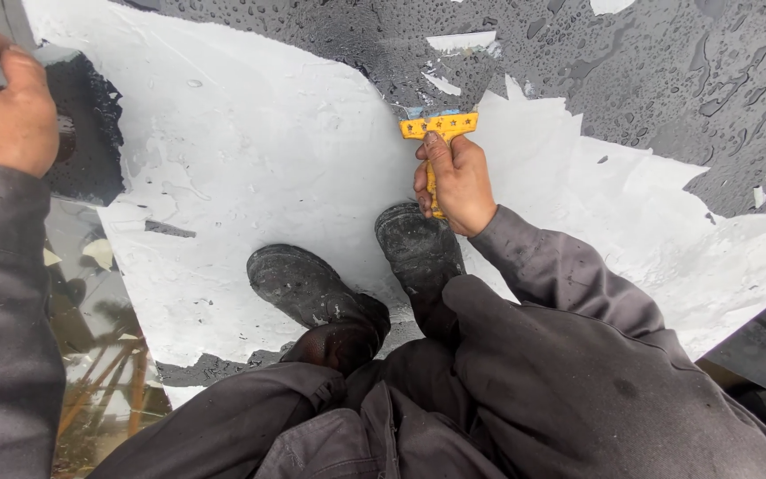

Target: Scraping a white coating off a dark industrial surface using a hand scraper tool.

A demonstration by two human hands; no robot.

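Two dark, scuffed work boots (361, 284) stand on a white film. Above and right of the boots lies wet dark surface (667, 80) beaded with droplets. Left of the boots, a glass pane (99, 355) shows reflections.

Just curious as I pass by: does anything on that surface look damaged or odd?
Yes. The white film is torn into ragged patches, baring wet dark surface beaded with droplets. The right hand holds a yellow scraper at the torn edge.

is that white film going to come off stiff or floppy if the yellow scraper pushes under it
Probably floppy and tear-prone: the white film has ragged edges and loose scraps. The dark surface is beaded with water, so likely slippery. The right hand grips the yellow scraper at the film's torn edge.
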